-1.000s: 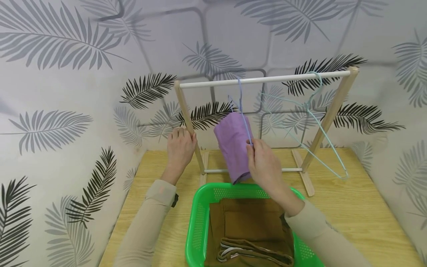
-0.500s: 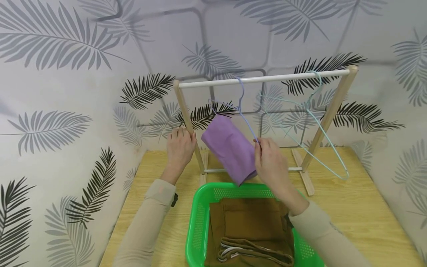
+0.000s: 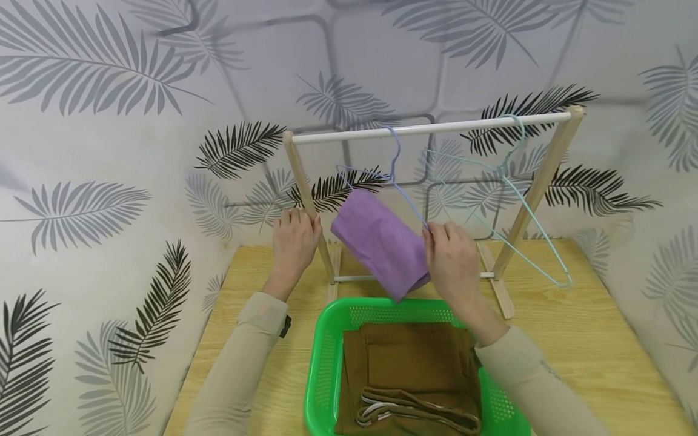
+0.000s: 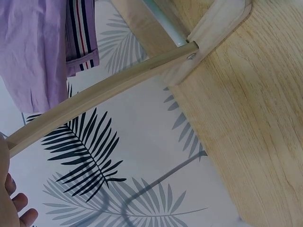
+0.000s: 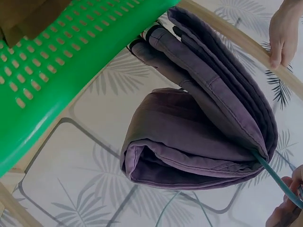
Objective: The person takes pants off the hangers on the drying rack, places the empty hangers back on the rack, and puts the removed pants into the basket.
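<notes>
A folded purple garment (image 3: pixel 376 245) hangs over the lower bar of a blue wire hanger (image 3: pixel 406 197), which is hooked on the rack's white rail. In the left wrist view the garment (image 4: pixel 35 52) shows a dark striped trim. My right hand (image 3: pixel 454 260) pinches the hanger near its right corner. The right wrist view shows the doubled layers of the garment (image 5: pixel 199 118) from below, with the hanger (image 5: pixel 280 183) running to my fingers. My left hand (image 3: pixel 295 241) grips the rack's left wooden post (image 3: pixel 302 178); some of its fingers are hidden in the head view.
A light teal hanger (image 3: pixel 530 212) hangs at the right of the rail (image 3: pixel 452 127). In front of the rack stands a green basket (image 3: pixel 320 351) holding folded brown clothes (image 3: pixel 414 357). Wood-grain table (image 3: pixel 589 351) surface surrounds it, and a leaf-patterned wall (image 3: pixel 120 254) rises behind.
My right hand has moved to the right, turning the hanger to face me more broadly. The purple garment has swung round with it and tilted. My left hand stays on the post.
</notes>
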Demonstrator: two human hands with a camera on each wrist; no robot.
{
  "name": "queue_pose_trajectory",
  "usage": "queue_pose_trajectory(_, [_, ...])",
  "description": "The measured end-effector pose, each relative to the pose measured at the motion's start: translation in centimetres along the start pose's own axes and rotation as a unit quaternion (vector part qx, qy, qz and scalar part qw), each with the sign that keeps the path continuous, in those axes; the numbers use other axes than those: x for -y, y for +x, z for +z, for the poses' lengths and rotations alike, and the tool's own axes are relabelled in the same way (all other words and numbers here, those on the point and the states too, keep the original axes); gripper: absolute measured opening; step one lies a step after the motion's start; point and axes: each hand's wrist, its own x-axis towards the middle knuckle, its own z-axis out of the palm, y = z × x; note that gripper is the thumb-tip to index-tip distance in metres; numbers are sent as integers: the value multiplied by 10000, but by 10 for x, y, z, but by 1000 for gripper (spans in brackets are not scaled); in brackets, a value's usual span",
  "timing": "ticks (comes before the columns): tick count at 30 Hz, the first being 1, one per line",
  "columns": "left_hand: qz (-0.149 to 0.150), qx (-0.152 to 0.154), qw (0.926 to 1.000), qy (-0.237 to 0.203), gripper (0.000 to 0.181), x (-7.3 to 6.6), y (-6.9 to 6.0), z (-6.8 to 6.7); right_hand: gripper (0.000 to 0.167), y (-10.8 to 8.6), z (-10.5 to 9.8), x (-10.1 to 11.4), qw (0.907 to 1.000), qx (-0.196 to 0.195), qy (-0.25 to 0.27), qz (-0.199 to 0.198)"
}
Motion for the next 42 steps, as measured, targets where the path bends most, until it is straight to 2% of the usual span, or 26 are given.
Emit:
queue_pose_trajectory(13, [-19,100,9999,5,37,-2,0,-5,24,7,-7,-18,9984,-376,-303,-307])
queue_pose_trajectory(25, [-25,177,9998,14,37,-1,1,-5,22,19,-18,-21,9986,-299,-138,-415])
queue_pose_trajectory(35, [-68,174,9998,44,37,-1,0,-6,23,29,-30,-19,9977,-552,-104,-388])
queue_pose_trajectory(42, [-62,134,9999,-30,37,-1,0,-5,25,34,-45,-16,9978,-509,103,-401])
